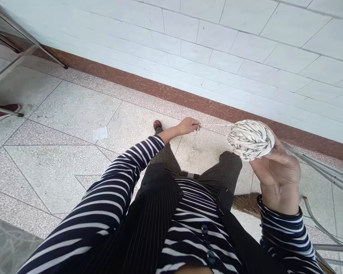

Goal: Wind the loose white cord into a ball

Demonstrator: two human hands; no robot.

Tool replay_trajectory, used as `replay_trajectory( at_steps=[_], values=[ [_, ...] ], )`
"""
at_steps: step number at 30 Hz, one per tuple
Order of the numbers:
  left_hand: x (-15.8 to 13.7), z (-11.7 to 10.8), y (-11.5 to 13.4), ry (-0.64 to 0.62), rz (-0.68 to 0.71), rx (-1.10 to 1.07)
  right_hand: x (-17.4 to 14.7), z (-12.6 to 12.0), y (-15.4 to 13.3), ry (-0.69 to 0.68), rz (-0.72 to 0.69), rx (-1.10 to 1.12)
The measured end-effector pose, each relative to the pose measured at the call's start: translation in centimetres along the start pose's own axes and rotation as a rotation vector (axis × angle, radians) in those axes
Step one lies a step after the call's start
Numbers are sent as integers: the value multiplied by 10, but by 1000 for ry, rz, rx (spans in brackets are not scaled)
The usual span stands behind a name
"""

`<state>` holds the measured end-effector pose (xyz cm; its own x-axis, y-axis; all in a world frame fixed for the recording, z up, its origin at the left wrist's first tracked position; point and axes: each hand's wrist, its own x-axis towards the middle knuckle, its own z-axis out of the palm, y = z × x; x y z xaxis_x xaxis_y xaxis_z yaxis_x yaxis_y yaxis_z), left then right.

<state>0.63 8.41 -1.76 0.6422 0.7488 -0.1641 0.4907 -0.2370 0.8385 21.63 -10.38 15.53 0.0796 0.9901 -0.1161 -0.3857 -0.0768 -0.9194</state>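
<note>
In right hand (pixel 280 165): ball of white-and-black cord (pixel 250 140), grasped. Left of it, left hand (pixel 188 126) pinches strand (pixel 217 125); farther left, white scrap (pixel 100 133) on floor (pixel 77 108).

Left hand (pixel 188 125) pinched, right hand (pixel 281 163) curled

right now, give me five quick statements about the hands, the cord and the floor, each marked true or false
1. The right hand holds the ball of cord. True.
2. The left hand pinches a strand that runs to the ball. True.
3. The strand sags in a deep loop between the hands. False: it runs nearly straight.
4. The ball of cord is solid red. False: it is whitish with dark marks.
5. A white sheet lies on the floor. True.
</note>
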Motion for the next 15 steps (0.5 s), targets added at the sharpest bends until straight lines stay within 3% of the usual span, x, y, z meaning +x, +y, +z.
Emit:
replay_trajectory(
  at_steps=[4, 7, 11, 15],
  values=[
    [34, 22, 12, 15, 11, 3, -2, 0, -2, 20, -13, -24],
    [38, 40, 21, -29, 47, 14, -6, 1, -6, 50, -42, -26],
    [6, 57, 25, -157, 106, 27, -11, 0, -10, 84, -68, -28],
    [-40, 54, 15, -345, 141, 2, -7, 0, -7, 63, -42, -30]
  ],
)
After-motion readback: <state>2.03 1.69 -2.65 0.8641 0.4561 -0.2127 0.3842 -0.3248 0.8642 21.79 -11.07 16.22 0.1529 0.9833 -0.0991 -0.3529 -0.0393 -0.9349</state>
